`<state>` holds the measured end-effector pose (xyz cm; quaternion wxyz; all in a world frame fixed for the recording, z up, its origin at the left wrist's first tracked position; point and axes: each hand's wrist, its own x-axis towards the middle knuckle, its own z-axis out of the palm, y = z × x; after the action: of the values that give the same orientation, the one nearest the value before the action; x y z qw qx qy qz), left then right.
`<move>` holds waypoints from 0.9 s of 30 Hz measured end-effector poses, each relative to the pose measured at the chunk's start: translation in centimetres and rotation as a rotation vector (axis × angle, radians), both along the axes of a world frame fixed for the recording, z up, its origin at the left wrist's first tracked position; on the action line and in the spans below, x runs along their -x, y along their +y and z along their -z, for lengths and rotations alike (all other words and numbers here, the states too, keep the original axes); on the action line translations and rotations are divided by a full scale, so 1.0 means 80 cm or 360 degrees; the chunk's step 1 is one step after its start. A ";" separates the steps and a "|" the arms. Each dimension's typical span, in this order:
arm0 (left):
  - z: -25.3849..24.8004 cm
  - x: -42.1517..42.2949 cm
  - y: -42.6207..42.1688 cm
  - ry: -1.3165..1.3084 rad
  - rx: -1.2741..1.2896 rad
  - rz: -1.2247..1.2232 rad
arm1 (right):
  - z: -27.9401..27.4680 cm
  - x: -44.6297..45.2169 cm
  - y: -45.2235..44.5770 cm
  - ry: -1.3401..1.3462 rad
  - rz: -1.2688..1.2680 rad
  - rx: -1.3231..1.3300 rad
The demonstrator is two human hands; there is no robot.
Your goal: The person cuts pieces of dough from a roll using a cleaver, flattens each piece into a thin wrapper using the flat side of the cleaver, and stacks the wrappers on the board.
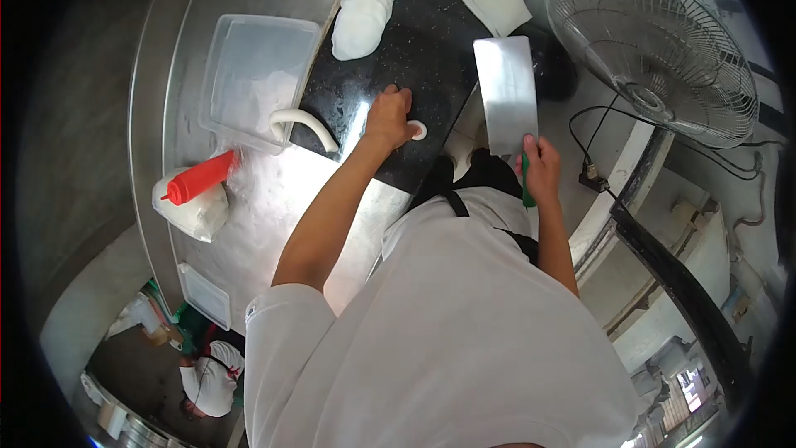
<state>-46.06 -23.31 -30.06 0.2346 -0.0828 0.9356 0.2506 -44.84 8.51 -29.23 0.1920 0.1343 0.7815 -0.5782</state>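
My right hand (541,168) is closed round the green handle of a broad-bladed cleaver (507,93), held off the right edge of the black board (414,58). Over the board, my left hand (390,119) has its fingers curled down, and a small round white dough piece (419,130) touches its fingertips. A curved strip of white dough (305,123) lies to the left, across the board's edge and the rim of a clear plastic tub (259,75). Overlapping flat white rounds (365,12) form a row at the board's far left.
A folded white cloth (492,2) lies at the board's far right. The fan (651,50) stands on the right, with cables below it. A red squeeze bottle (199,177) rests on a white bag (195,214) at left. Another person (214,377) is at lower left.
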 end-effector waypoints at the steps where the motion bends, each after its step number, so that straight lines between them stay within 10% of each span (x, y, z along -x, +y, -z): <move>1: -0.004 0.011 -0.006 -0.0079 -0.0125 0.0079 | 0.003 0.016 -0.002 0.0037 -0.0001 0.0007; 3: -0.009 0.033 -0.016 -0.0256 -0.0386 0.0233 | 0.007 0.044 -0.006 0.0095 -0.0009 0.0011; 6: 0.020 0.043 0.033 0.0792 -0.0233 -0.0183 | -0.012 0.097 -0.024 0.0202 -0.0051 0.0083; 12: 0.050 0.016 0.068 0.0525 0.0121 0.0193 | 0.026 0.193 -0.047 0.0326 -0.0016 0.0061; 15: 0.039 0.025 0.072 0.0425 0.0231 0.0223 | 0.136 0.236 -0.026 0.0510 -0.0241 -0.0653; 27: 0.057 0.010 0.076 0.0800 -0.0151 0.0020 | 0.113 0.241 -0.023 0.0109 -0.0229 -0.0755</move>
<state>-46.87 -17.25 -34.65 -0.0001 -0.0010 0.9522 0.3054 -64.13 6.64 -38.31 0.1692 0.1000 0.9090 -0.3675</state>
